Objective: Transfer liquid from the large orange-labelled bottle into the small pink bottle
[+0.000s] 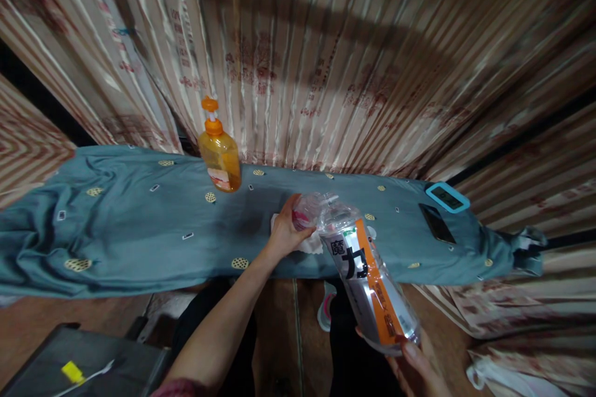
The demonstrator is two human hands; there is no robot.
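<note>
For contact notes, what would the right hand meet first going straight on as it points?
Its bottle leading, the right hand would likely meet the clear container in the left hand; depth is unclear.

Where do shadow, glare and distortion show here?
Head view: a broad shadow darkens the beige, red-patterned fabric curtain; head view: glare flecks the silver-labelled cylindrical clear plastic bottle; head view: curtain stripes fan outward, suggesting lens distortion.
</note>
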